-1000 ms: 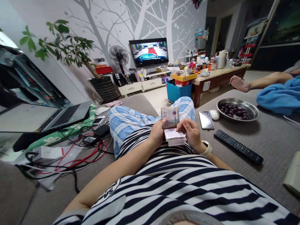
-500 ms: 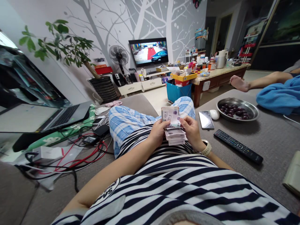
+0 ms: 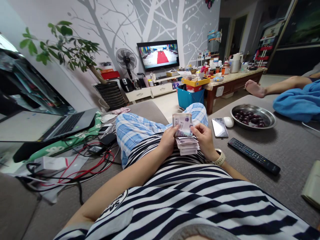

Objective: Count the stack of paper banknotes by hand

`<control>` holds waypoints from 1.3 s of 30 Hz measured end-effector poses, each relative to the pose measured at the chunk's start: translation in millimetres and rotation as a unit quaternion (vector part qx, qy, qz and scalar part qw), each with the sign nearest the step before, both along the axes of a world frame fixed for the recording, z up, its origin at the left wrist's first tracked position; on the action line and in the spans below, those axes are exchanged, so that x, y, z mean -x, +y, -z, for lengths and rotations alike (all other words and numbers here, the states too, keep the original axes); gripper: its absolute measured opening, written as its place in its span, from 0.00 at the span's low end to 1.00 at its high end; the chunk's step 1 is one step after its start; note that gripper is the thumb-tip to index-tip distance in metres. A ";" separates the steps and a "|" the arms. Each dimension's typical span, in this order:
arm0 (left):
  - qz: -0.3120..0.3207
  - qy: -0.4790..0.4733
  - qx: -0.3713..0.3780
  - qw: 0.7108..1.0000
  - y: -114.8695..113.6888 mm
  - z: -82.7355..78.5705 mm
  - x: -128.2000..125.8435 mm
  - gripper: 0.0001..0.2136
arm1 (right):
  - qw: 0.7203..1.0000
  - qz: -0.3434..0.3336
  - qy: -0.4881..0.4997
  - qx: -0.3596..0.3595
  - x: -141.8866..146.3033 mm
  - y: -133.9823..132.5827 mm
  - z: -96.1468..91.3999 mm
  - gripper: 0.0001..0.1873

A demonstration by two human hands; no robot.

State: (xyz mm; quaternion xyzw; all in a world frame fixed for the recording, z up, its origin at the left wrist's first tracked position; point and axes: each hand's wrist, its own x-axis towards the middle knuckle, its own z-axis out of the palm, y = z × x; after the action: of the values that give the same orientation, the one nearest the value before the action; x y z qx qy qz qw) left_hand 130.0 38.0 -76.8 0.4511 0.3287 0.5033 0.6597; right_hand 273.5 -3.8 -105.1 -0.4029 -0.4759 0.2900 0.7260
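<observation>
A bundle of purple-grey banknotes (image 3: 182, 124) is held up in front of my lap, its upper part upright and its lower ends fanned out in layers (image 3: 188, 146) below my fingers. My left hand (image 3: 168, 139) is closed on the bundle's left side, thumb across the front. On the right edge, my right hand (image 3: 203, 135) pinches the notes between thumb and fingers; a pale watch (image 3: 220, 157) is on that wrist. The fingers behind the notes are hidden.
Right of me on the grey sofa lie a phone (image 3: 220, 127), a white mouse (image 3: 228, 122), a remote control (image 3: 253, 156) and a steel bowl (image 3: 271, 121) of dark fruit. Another person's foot (image 3: 255, 88) rests beyond. Cables (image 3: 75, 173) and a laptop (image 3: 67, 125) are at left.
The front note, bent toward my right thumb before, now lies flatter against the bundle. My right hand has shifted very slightly. The television picture has changed.
</observation>
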 end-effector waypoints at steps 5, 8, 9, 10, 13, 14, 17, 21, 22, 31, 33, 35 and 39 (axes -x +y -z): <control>-0.019 -0.003 0.009 1.000 4.5 5.1 -0.5 0.12 | 1.000 -0.001 0.002 -0.011 1.2 -1.8 0.3 0.21; -0.018 -0.010 0.022 1.000 4.9 5.8 -0.7 0.14 | 1.000 -0.002 -0.001 -0.019 2.2 -3.5 0.4 0.21; -0.017 -0.011 0.024 1.000 4.7 5.6 -0.7 0.14 | 1.000 -0.004 -0.001 -0.022 2.4 -4.0 0.5 0.21; -0.016 -0.012 0.023 1.000 4.5 5.5 -0.6 0.14 | 1.000 -0.007 0.000 -0.027 2.5 -4.4 0.8 0.21; -0.013 -0.009 0.006 1.000 3.7 5.1 0.0 0.13 | 0.999 -0.021 0.000 -0.042 2.2 -5.3 1.7 0.19; -0.012 -0.008 0.000 1.000 3.5 5.0 0.2 0.13 | 0.999 -0.026 -0.001 -0.045 1.9 -5.4 1.9 0.18; -0.006 -0.004 -0.003 1.000 2.4 4.5 0.6 0.12 | 0.998 -0.040 -0.003 -0.049 1.4 -5.8 1.6 0.16; -0.007 0.000 -0.001 1.000 0.8 3.7 0.8 0.10 | 0.998 -0.054 -0.007 -0.045 1.6 -6.4 0.3 0.16; -0.010 0.002 -0.004 1.000 0.4 3.5 0.8 0.10 | 0.997 -0.055 -0.011 -0.044 1.7 -6.6 0.1 0.16; -0.018 0.005 0.002 1.000 0.1 4.8 1.2 0.11 | 0.997 -0.047 -0.027 -0.055 1.0 -6.2 0.6 0.17; -0.013 0.002 0.005 1.000 0.0 4.8 1.1 0.12 | 0.997 -0.042 -0.033 -0.054 1.0 -6.2 0.7 0.17; -0.006 -0.002 0.004 1.000 -0.2 4.7 1.1 0.12 | 0.997 -0.039 -0.038 -0.054 0.9 -6.4 0.7 0.18; -0.012 -0.006 0.002 1.000 -0.2 4.5 0.9 0.12 | 0.997 -0.035 -0.045 -0.060 0.5 -7.2 0.8 0.20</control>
State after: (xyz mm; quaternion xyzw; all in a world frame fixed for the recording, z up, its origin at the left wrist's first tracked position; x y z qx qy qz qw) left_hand 129.1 37.8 -81.2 0.4431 0.3312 0.5128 0.6566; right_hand 273.0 -11.1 -106.0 -0.3543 -0.5380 0.2679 0.7164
